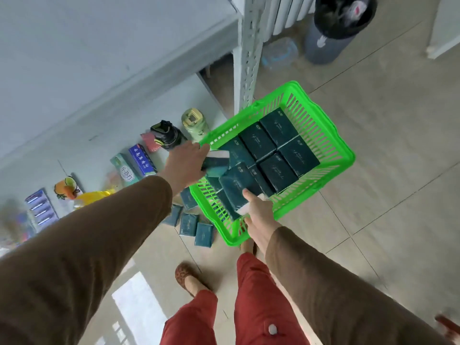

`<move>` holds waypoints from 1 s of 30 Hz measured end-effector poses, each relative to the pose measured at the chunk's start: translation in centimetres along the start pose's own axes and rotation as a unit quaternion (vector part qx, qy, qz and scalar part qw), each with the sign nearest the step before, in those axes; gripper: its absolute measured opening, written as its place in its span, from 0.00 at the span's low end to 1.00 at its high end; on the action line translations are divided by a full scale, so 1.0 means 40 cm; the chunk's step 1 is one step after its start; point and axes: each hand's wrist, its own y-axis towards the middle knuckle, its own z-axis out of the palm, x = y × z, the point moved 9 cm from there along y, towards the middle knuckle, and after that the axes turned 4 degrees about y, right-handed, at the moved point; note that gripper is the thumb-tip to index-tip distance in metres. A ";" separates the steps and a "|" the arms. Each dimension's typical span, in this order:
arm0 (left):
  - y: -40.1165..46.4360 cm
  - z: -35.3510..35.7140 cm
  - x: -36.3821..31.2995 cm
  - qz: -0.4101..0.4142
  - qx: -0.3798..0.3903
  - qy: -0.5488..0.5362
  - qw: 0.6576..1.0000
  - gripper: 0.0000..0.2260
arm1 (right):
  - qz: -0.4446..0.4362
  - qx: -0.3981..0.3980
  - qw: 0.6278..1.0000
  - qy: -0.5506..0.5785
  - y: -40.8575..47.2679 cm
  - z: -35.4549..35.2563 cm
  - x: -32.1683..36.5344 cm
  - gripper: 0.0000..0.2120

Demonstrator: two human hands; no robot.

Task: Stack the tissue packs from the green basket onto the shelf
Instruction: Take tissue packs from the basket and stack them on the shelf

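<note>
1. Nearest the camera stood the person's red trousers (251,295) and a patterned slipper (183,275) on the tiled floor (373,158), with both brown sleeves reaching forward and down.
2. The right hand (258,215) reached over the near rim of the green basket (323,135); its grip was pinching a dark tissue pack (236,185), thumb lying on the pack's top face and the other fingers hidden under it.
3. That pack was tilted and lifted above the others at the basket's near end.
4. The left hand (185,163), to the left of the right grip and a little farther off, held a second tissue pack (216,161) at the basket's left rim; its fingers curled round the pack's end, mostly hidden behind the back of the hand.
5. Beyond both grips, more tissue packs (276,148) lay flat in rows on the basket floor, touching each other.
6. Below the left grip, just outside the basket's left wall, several loose packs (189,224) lay on the lowest shelf board (87,125).
7. Farther left of the left grip, that board carried boxed goods (140,159), a dark bottle (168,134) and a pale green flask (194,123).
8. Past the basket rose the shelf's white slotted post (247,53).
9. Farthest off, beyond and right of the grips, stood a grey bin with a black liner (333,28).
</note>
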 end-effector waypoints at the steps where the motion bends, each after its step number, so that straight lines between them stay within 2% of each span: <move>1: -0.048 -0.037 0.030 -0.040 -0.013 -0.031 0.999 0.20 | -0.031 0.005 0.999 0.002 -0.038 -0.004 0.030 0.23; 4: -0.237 -0.125 0.142 -0.150 -0.043 -0.157 0.975 0.26 | -0.109 0.058 0.992 -0.009 -0.204 0.020 0.094 0.24; 7: -0.473 -0.177 0.264 -0.229 -0.066 -0.269 0.933 0.26 | -0.188 0.124 0.974 -0.036 -0.420 0.090 0.106 0.18; 12: -0.913 -0.229 0.483 -0.296 -0.139 -0.386 0.863 0.25 | -0.272 0.243 0.928 -0.073 -0.787 0.268 -0.026 0.18; 18: -1.373 -0.248 0.781 -0.362 -0.215 -0.436 0.795 0.17 | -0.365 0.350 0.853 -0.127 -1.161 0.534 -0.218 0.15; 20: -1.478 -0.262 0.873 -0.374 -0.232 -0.422 0.793 0.16 | -0.382 0.381 0.829 -0.146 -1.252 0.622 -0.270 0.15; 23: -1.594 -0.288 1.011 -0.389 -0.255 -0.366 0.806 0.17 | -0.403 0.408 0.802 -0.168 -1.348 0.755 -0.332 0.18; 27: -1.677 -0.310 1.202 -0.407 -0.280 -0.298 0.817 0.18 | -0.430 0.425 0.776 -0.179 -1.441 0.953 -0.376 0.18; 30: -1.708 -0.302 1.361 -0.429 -0.268 -0.222 0.834 0.18 | -0.453 0.446 0.749 -0.187 -1.496 1.115 -0.406 0.17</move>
